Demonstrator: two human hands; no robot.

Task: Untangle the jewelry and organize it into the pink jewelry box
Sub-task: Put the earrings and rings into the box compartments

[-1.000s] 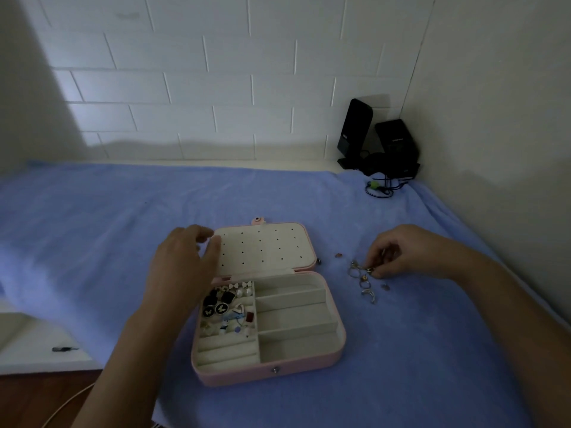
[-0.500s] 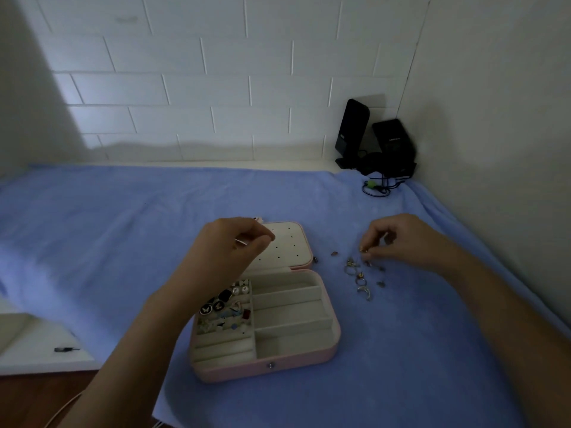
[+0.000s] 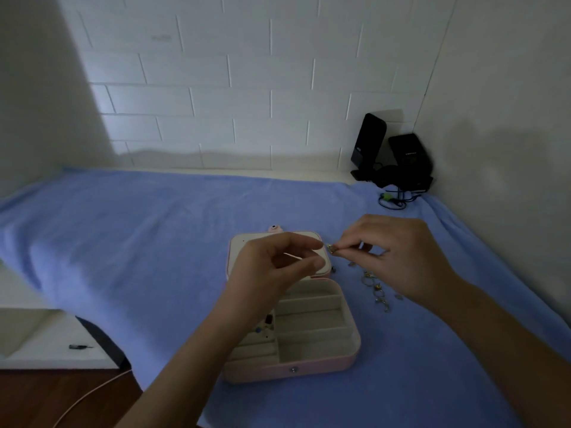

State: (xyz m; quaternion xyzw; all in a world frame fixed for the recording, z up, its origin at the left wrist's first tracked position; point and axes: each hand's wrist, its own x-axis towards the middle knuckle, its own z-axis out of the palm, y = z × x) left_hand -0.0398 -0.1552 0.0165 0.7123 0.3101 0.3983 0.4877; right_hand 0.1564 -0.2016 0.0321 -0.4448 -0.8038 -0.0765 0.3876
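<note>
Metal glints in the right hand (image 3: 398, 257): its grip is pinched on a small piece (image 3: 331, 249), over the blue cloth (image 3: 123, 242). And the left hand (image 3: 275, 267) sits just beside that grip, thumb and forefinger apart, holding nothing I can see. Below and left of the grip, the pink box (image 3: 309, 370) lies open. Loose rings (image 3: 375, 288) lie below the grip, right of the box.
</note>
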